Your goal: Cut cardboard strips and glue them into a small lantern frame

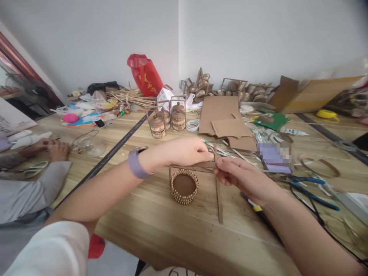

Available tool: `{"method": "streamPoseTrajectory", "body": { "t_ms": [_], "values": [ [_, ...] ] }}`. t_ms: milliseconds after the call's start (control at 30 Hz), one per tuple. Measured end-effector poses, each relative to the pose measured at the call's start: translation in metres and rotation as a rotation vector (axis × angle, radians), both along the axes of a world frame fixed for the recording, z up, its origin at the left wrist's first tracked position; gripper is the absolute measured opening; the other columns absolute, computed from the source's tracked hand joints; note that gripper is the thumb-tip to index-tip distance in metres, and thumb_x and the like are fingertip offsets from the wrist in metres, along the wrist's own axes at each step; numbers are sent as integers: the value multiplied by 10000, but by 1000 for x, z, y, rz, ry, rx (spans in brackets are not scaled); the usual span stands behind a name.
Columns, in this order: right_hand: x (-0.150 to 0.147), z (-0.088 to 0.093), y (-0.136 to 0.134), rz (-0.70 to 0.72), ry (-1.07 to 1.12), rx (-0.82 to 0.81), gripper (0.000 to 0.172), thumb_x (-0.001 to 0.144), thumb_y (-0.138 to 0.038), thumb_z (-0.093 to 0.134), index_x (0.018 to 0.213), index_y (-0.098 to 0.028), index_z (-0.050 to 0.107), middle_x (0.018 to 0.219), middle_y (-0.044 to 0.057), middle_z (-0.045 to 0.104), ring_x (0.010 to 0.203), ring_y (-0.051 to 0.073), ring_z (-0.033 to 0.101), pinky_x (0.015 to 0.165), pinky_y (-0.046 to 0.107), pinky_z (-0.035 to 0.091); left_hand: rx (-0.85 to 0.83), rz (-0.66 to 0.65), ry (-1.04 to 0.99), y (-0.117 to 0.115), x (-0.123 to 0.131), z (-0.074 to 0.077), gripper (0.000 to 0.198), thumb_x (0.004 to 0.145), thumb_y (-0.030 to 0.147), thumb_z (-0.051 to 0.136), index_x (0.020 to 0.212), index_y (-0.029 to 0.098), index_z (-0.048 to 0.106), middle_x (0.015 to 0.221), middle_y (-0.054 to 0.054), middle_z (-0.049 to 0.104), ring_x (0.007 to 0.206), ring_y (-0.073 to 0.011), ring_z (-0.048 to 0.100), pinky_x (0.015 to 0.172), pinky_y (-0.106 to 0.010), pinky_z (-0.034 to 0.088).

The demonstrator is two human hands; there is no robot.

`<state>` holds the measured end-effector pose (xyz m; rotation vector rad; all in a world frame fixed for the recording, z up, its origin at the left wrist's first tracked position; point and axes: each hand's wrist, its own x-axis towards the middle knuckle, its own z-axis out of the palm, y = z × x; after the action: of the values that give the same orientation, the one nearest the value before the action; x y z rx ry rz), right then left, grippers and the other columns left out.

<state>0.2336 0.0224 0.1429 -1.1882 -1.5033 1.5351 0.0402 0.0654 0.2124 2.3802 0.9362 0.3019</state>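
Over the middle of the wooden table, my left hand [198,151] is closed, its fingers pinched at the crossing of thin brown strips. My right hand [230,170] pinches the end of the flat brown strip [205,165] from the right side, close to my left fingertips. A longer brown strip [219,201] runs from the crossing toward the table's front edge. Left of it stands a small round basket [184,186] with beaded-looking walls and a brown bottom; neither hand touches it. What my left fingertips grip is partly hidden.
Behind are lidded baskets in frames [157,124], white tape rolls [192,125] and brown cardboard [220,115]. Blue-handled pliers [312,188] and a yellow-black tool [257,207] lie right. At far left, another person's hands [57,149] are near scissors [36,168].
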Motion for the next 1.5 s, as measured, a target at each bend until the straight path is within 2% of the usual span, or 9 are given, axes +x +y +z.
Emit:
{"method": "streamPoseTrajectory", "body": {
  "t_ms": [167, 400, 533, 667, 867, 1067, 1133, 1267, 1500],
  "values": [
    [0, -1, 0, 8, 2, 27, 344, 777, -520, 635, 683, -200, 552, 575, -17, 533, 548, 112, 434, 524, 265, 330, -194, -58, 126, 10, 7, -3, 390, 870, 363, 537, 529, 185, 600, 483, 41, 439, 462, -102, 350, 522, -274, 262],
    [-1, 0, 1, 48, -37, 41, 333, 765, -516, 633, 696, -202, 547, 597, -14, 527, 557, 118, 449, 535, 273, 342, -309, -68, 148, 9, 8, -10, 362, 875, 367, 517, 591, 171, 630, 540, 19, 530, 477, -101, 390, 515, -261, 277],
    [-1, 1, 1, 41, -28, 29, 333, 753, -516, 640, 686, -206, 539, 577, -13, 526, 548, 116, 437, 527, 271, 347, -279, -60, 146, 10, 4, -6, 337, 875, 333, 521, 608, 175, 652, 531, 25, 542, 467, -104, 396, 514, -263, 282],
    [1, 3, 0, 21, -53, 53, 347, 766, -536, 621, 683, -212, 529, 583, -7, 540, 547, 122, 446, 528, 278, 359, -148, 118, -6, 11, -27, -8, 269, 871, 330, 563, 720, 182, 730, 665, -8, 661, 577, -131, 523, 565, -249, 344],
    [4, 10, 4, 68, -166, 100, 397, 782, -603, 593, 700, -217, 551, 596, -1, 561, 544, 128, 461, 521, 281, 372, -370, 225, -341, 1, -88, -45, 352, 810, 538, 671, 860, 201, 760, 893, -58, 729, 827, -190, 622, 764, -280, 443],
    [2, 35, 14, 183, -362, 141, 441, 781, -661, 570, 711, -225, 581, 623, 11, 583, 546, 134, 474, 484, 273, 379, -520, 147, -639, -9, -89, -83, 556, 690, 707, 707, 809, 163, 718, 856, -68, 703, 848, -196, 619, 853, -312, 446],
    [0, 48, 17, 254, -541, 216, 433, 810, -658, 523, 760, -235, 603, 652, 22, 597, 551, 147, 485, 455, 272, 357, -567, 123, -696, -10, -83, -89, 566, 690, 717, 699, 785, 160, 692, 795, -52, 683, 791, -182, 602, 802, -295, 444],
    [-18, 69, 18, 380, -947, 572, 345, 876, -529, 481, 744, -244, 626, 637, 34, 613, 550, 164, 519, 479, 293, 331, -585, 132, -756, -12, -73, -94, 606, 649, 759, 695, 711, 157, 664, 737, -35, 637, 711, -155, 540, 704, -263, 417],
    [-60, 71, 7, 256, -1310, 1033, 218, 879, -417, 602, 787, -225, 649, 757, 69, 695, 696, 247, 629, 616, 352, 366, -663, 268, -887, -15, -72, -105, 525, 645, 662, 768, 737, 161, 641, 736, -33, 612, 655, -140, 519, 610, -248, 394]
  ]
}}
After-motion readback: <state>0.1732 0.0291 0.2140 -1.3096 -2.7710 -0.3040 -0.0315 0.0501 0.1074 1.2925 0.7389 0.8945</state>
